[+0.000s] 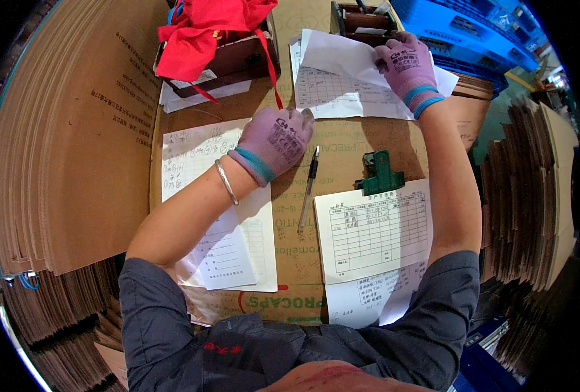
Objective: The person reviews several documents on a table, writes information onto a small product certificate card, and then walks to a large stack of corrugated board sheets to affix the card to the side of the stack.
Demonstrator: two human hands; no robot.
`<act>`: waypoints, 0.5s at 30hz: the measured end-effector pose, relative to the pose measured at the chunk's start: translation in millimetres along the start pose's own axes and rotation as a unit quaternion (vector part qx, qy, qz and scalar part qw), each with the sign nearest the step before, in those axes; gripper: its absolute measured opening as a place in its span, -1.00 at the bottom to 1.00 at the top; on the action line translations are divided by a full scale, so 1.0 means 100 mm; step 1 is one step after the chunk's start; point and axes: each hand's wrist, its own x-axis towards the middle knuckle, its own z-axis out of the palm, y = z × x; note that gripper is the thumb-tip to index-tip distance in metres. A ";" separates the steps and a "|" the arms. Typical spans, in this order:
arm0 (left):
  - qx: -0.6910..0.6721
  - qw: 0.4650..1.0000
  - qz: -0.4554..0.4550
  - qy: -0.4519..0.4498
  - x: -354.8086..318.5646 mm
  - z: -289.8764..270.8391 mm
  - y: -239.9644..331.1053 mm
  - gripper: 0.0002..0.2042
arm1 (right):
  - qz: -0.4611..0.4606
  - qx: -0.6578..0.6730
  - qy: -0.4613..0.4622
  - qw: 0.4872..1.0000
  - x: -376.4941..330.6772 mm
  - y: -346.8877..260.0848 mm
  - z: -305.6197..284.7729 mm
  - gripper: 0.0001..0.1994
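Both my hands wear purple-grey knit gloves with teal cuffs. My right hand grips the edge of a white sheet of paper, whose upper part is lifted and curled over a printed form. My left hand is closed, fingers curled under, beside a sheet with handwriting; its palm side is hidden. A black-and-clear pen lies right of that hand. Farther right, a green bulldog clip sits at the top of a filled-in table form. A small white slip lies under my left forearm.
Printed cardboard covers the work surface. At the back stand a dark box with red cloth and a small brown box. Cardboard stacks rise at left and right. Blue pallets are far right.
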 end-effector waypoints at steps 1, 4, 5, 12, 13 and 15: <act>-0.005 1.000 -0.006 -0.007 -0.01 -0.01 0.00 -0.66 | 0.000 0.005 0.018 1.000 -0.01 -0.01 0.02 -0.75; 0.000 1.000 -0.023 -0.005 -0.05 0.00 0.03 -0.66 | 0.007 0.014 0.050 0.999 -0.01 -0.03 0.03 -0.83; -0.002 1.000 -0.018 -0.015 -0.06 -0.01 0.03 -0.66 | 0.013 0.015 0.045 0.999 -0.01 -0.04 0.02 -0.83; -0.011 1.000 -0.014 -0.014 -0.05 0.00 0.03 -0.65 | 0.004 0.011 0.075 0.997 -0.02 0.06 0.09 -0.83; -0.010 1.000 -0.015 -0.013 -0.05 0.01 0.03 -0.66 | 0.003 0.007 0.084 0.996 -0.01 0.08 0.10 -0.83; -0.013 1.000 -0.010 -0.012 -0.05 0.03 0.03 -0.67 | -0.004 0.007 0.107 0.994 0.00 0.12 0.12 -0.84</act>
